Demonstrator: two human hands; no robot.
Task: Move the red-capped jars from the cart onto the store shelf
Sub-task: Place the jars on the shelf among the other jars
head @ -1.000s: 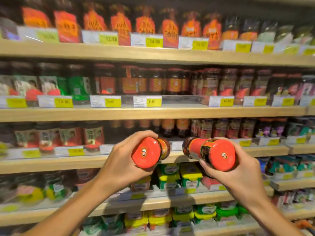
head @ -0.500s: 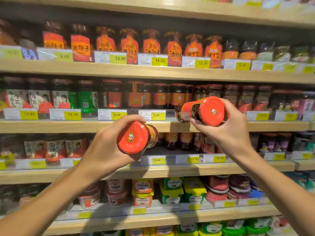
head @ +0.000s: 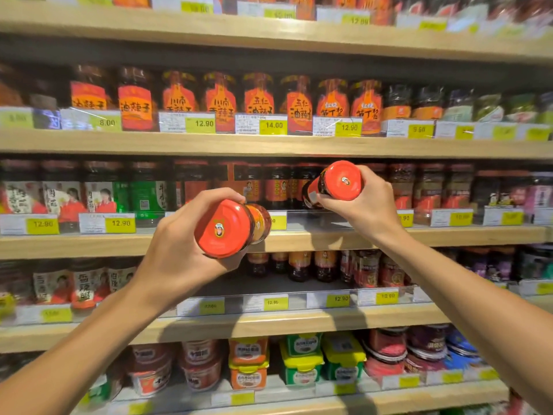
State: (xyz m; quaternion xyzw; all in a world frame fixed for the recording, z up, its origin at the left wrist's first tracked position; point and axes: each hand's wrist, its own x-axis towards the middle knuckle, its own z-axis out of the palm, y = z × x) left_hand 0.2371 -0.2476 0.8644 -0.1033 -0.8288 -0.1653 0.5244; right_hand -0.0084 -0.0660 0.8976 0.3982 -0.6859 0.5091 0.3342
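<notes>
My left hand grips a red-capped jar lying on its side, cap toward me, in front of the edge of the middle wooden shelf. My right hand holds a second red-capped jar, also tipped with its cap facing me, raised to the level of that shelf and just in front of a gap in the jar row. Similar dark jars with red labels stand at the back of the gap. The cart is out of view.
Several wooden shelves run across the view, packed with jars and tubs behind clear price-tag rails. The shelf above holds orange-labelled jars. Below are more jars and coloured tubs.
Both hands have risen with their jars. The right jar has moved up and forward to the middle shelf's gap; the left jar has climbed to that shelf's front edge.
</notes>
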